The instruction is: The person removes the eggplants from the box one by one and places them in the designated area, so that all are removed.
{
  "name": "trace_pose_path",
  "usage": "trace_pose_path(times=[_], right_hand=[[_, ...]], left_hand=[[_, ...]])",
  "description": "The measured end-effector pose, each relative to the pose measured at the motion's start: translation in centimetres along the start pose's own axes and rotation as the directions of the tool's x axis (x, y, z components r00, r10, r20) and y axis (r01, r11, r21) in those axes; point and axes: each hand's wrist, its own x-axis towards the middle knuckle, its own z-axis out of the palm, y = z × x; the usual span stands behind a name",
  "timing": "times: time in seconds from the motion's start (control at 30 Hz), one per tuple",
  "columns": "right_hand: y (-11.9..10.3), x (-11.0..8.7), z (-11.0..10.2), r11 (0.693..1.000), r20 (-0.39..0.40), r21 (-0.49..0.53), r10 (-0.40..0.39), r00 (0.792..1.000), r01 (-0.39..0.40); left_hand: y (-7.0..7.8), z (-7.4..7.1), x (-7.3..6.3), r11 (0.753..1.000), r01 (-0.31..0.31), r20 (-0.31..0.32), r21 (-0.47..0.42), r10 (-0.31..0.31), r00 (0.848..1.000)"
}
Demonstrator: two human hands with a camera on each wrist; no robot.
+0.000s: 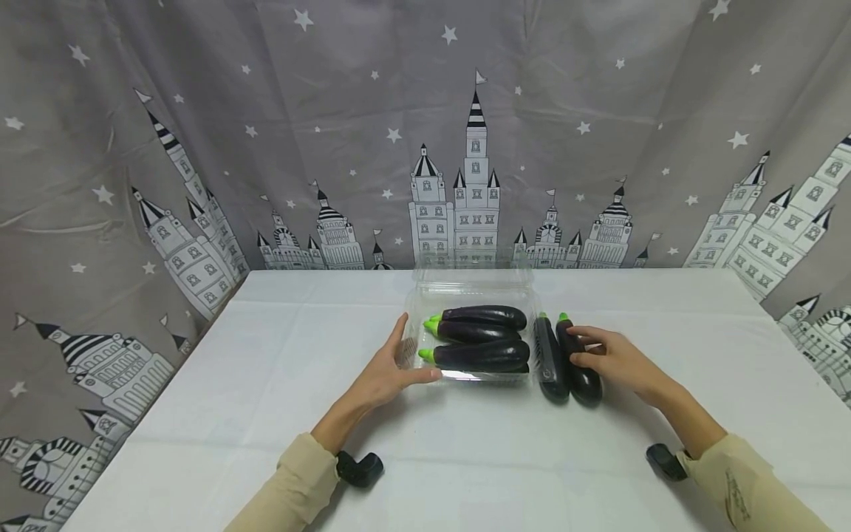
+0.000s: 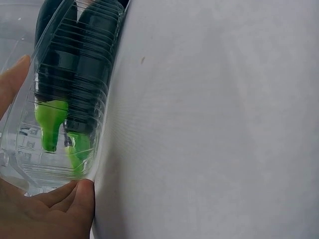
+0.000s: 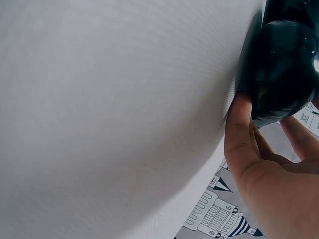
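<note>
An open clear plastic clamshell box (image 1: 488,376) holds several dark purple eggplants (image 1: 482,355) lying crosswise, green stems to the left. My left hand (image 1: 388,375) spreads round the box's front left corner, its thumb along the front edge. Fingertips touch the plastic in the left wrist view, beside the green stems (image 2: 51,124). Right of the box, two more eggplants lie side by side on the table, stems away from me. My right hand (image 1: 613,360) holds the outer eggplant (image 1: 583,380) between thumb and fingers; the inner eggplant (image 1: 550,358) touches it.
Behind the box its clear lid (image 1: 473,275) stands raised near the table's back edge. A white cloth covers the table (image 1: 505,473). A grey curtain (image 1: 565,89) with castles and stars hangs behind and at the sides. Black wrist devices (image 1: 360,470) sit at both sleeves.
</note>
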Motion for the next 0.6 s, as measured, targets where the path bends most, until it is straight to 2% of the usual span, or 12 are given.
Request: trace_pose_path(times=[0.27,0.6], right_hand=[[0.19,-0.12,0.15,1.0,-0.008,0.009,-0.004,1.0,0.005],[-0.13,-0.13,-0.23,0.997,-0.115,-0.047,-0.063,0.991,0.058]], left_hand=[[-0.03,0.06,-0.06,1.0,-0.006,0.0,0.002,0.006,1.0],[-0.09,-0.12,-0.03,1.0,-0.01,0.005,-0.001,0.01,1.0]])
